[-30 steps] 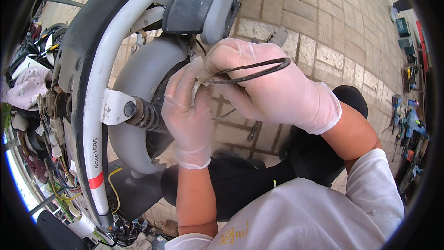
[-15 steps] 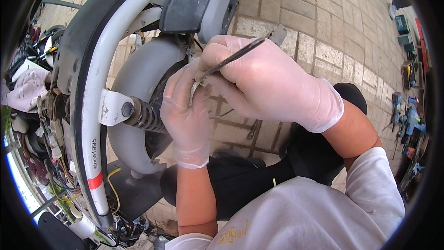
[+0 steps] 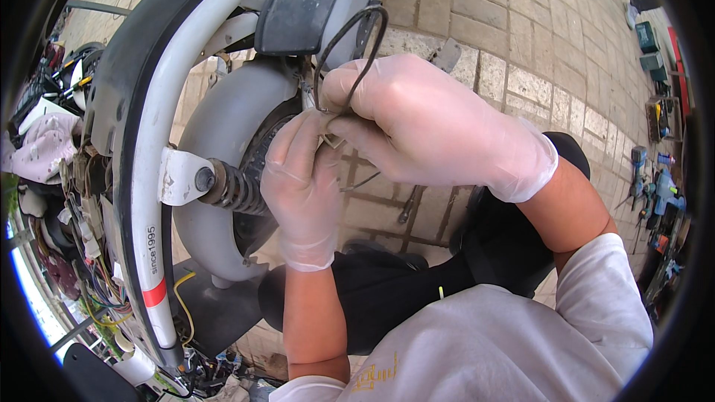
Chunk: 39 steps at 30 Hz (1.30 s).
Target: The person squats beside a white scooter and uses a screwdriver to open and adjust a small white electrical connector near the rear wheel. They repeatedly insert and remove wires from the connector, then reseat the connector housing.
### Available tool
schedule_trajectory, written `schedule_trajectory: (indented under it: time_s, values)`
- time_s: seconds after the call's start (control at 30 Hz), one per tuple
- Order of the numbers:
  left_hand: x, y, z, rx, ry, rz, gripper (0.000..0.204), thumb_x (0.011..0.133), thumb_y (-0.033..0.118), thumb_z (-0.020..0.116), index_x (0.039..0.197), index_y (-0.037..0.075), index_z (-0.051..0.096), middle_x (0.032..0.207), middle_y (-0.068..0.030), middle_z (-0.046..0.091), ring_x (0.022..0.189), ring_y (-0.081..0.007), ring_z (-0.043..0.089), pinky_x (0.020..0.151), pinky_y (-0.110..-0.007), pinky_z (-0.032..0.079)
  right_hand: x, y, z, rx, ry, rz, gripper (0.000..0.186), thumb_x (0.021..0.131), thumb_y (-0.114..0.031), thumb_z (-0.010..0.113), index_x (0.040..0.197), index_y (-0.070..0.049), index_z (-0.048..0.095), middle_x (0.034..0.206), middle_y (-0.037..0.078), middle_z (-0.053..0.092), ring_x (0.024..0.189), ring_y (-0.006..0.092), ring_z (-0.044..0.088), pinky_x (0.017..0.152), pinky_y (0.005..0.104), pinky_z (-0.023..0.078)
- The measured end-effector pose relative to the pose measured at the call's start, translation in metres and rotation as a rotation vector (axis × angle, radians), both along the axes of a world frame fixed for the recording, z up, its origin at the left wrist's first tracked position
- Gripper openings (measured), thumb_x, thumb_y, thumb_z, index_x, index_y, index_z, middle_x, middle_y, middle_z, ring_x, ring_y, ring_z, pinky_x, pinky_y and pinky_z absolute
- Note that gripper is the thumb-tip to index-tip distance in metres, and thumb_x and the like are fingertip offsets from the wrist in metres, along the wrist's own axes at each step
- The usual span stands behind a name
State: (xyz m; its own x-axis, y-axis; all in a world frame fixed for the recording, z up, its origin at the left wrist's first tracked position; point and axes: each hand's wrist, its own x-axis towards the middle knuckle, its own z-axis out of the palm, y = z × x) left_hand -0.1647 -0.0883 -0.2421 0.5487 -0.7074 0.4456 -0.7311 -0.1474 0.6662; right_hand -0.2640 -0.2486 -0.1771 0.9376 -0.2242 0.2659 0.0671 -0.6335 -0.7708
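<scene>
Beside the grey wheel cover (image 3: 223,126), just right of the coil spring (image 3: 232,188), the black cable (image 3: 351,48) is pinched in the closed right hand (image 3: 428,123). The left hand (image 3: 302,179), fingers curled, steadies a small pale piece; slack should be kept looped, without kinks.

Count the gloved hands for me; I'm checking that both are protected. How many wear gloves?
2. The left hand rests against the grey wheel fender; the right hand, just right of it, pinches a looped black cable. Both wear thin translucent gloves.
</scene>
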Motion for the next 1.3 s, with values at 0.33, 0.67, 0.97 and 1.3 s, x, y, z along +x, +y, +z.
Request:
schedule_trajectory:
  time_s: [0.33,0.67,0.97,1.3]
  values:
    - [0.0,0.002,0.007,0.033,0.08,0.022,0.04,0.078,-0.004,0.069,0.117,0.003,0.067,0.113,-0.0133,0.067,0.101,-0.0296,0.066,0.089,-0.037,0.051,0.001,0.01,-0.01,-0.04,-0.091,-0.035,0.014,0.079,-0.002,0.067,0.09,0.001,0.061,0.082,0.017,0.061,0.078,0.0387,0.061,0.067,0.042,0.051]
    - [0.003,0.001,0.009,-0.051,0.219,0.08,0.046,0.077,-0.008,0.069,0.12,0.007,0.068,0.116,-0.0125,0.067,0.105,-0.0269,0.065,0.093,-0.036,0.05,-0.009,0.003,0.001,0.016,-0.259,-0.066,0.014,0.081,0.003,0.068,0.093,-0.002,0.063,0.087,0.01,0.066,0.079,0.0292,0.065,0.071,0.0353,0.053]
    - [0.003,-0.006,0.009,-0.1,0.213,0.071,0.045,0.077,-0.006,0.073,0.12,0.007,0.069,0.116,-0.0118,0.067,0.104,-0.026,0.065,0.092,-0.035,0.05,-0.015,0.005,-0.01,0.012,-0.312,-0.041,0.018,0.082,0.003,0.068,0.096,-0.006,0.06,0.091,0.01,0.068,0.079,0.0252,0.067,0.067,0.032,0.053]
    - [0.003,-0.01,0.011,-0.116,0.195,0.084,0.045,0.074,-0.003,0.077,0.117,0.006,0.069,0.113,-0.0111,0.068,0.101,-0.0259,0.067,0.088,-0.035,0.052,-0.009,0.004,-0.019,-0.004,-0.298,0.026,0.024,0.082,0.003,0.07,0.101,-0.007,0.06,0.1,0.011,0.068,0.085,0.0264,0.069,0.067,0.0336,0.056]
